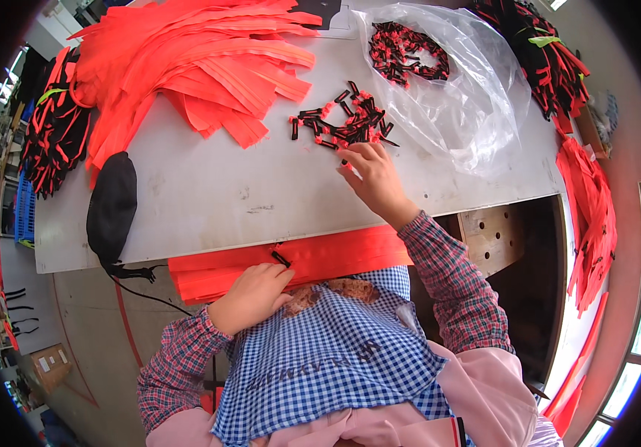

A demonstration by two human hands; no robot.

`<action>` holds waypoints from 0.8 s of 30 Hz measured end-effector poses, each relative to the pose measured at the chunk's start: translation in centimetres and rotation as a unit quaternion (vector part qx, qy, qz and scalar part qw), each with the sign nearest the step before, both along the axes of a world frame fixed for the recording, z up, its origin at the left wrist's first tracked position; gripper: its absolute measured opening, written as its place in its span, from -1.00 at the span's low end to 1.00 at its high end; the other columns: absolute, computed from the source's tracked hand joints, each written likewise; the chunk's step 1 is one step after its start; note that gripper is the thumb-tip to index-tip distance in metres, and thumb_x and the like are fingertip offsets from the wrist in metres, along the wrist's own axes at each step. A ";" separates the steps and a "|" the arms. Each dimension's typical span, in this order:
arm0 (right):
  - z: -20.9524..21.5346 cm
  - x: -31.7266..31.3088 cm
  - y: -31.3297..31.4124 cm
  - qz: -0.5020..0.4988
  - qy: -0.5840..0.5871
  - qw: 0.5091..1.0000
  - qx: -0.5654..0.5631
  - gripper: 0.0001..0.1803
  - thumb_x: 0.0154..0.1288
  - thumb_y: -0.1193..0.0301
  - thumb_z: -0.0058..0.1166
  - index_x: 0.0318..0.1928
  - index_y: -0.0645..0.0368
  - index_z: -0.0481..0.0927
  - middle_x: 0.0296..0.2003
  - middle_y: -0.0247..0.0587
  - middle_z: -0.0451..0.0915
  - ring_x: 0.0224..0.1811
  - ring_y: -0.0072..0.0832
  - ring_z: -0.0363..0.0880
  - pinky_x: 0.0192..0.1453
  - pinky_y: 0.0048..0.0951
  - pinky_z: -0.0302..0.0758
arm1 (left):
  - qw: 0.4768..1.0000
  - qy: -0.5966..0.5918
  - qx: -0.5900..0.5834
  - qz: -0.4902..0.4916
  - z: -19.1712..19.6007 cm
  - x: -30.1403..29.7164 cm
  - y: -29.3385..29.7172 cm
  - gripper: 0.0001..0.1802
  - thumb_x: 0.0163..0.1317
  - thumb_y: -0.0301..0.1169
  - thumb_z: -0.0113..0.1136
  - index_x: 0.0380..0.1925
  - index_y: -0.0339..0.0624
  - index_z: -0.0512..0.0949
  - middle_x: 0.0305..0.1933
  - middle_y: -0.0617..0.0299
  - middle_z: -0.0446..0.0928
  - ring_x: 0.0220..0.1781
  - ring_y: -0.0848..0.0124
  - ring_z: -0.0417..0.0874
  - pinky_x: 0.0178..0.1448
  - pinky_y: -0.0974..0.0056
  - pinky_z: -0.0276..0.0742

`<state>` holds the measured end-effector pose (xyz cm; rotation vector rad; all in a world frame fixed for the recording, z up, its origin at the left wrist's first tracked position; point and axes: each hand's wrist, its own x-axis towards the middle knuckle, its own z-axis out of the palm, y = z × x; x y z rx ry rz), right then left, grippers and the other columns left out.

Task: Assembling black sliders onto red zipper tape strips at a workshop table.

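Observation:
Over my lap, along the table's front edge, lies a stack of flat orange zipper strips (320,257). My left hand (253,296) rests on its left part, fingers curled together over the strips. Just beyond those fingertips, a black zipper pull (281,258) sits on the orange. My right hand (374,181) reaches over the table to a loose pile of zipper sliders (350,123), orange with black pulls. A small black and orange slider (345,163) shows between its thumb and fingers, which partly cover it.
A large heap of orange zipper strips (209,67) covers the table's far left. A clear plastic bag (477,112) with more sliders lies at the far right. Left stands a black cloth pouch (112,205). Black-and-orange bundles (56,127) hang at the table's sides. Below is an open wooden compartment (492,237).

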<state>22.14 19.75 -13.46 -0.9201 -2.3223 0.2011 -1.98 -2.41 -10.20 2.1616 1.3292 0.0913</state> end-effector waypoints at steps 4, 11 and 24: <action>-0.6 -4.6 3.5 0.023 -0.055 0.998 -0.002 -0.63 0.32 0.30 0.20 0.12 0.00 0.59 0.16 -0.31 0.53 0.26 -0.16 0.37 0.27 -0.05 0.35 | 0.996 -0.032 0.082 0.006 2.1 -0.2 1.9 -0.51 0.14 -0.35 0.32 0.06 -0.34 0.52 0.01 -0.01 0.56 0.07 0.06 0.56 0.15 0.06 0.51; -0.6 -7.1 9.5 0.116 -0.216 0.968 0.058 -0.65 0.37 0.29 0.11 0.16 -0.06 0.58 0.22 -0.42 0.53 0.36 -0.21 0.29 0.35 -0.03 0.21 | 0.996 -0.052 0.071 0.027 3.3 -2.2 5.4 -0.54 0.20 -0.34 0.29 0.06 -0.34 0.53 0.06 -0.06 0.57 0.11 0.02 0.58 0.23 0.06 0.49; 4.5 -3.1 3.4 0.007 0.222 0.907 -0.357 -0.85 0.32 0.50 0.20 -0.10 0.17 0.61 -0.37 -0.39 0.59 -0.36 -0.63 0.53 -0.30 -0.56 0.45 | 0.846 0.012 0.379 0.375 3.5 -24.2 28.1 -0.56 0.24 -0.38 0.24 0.08 -0.41 0.51 0.12 -0.20 0.54 0.21 -0.06 0.53 0.28 0.05 0.46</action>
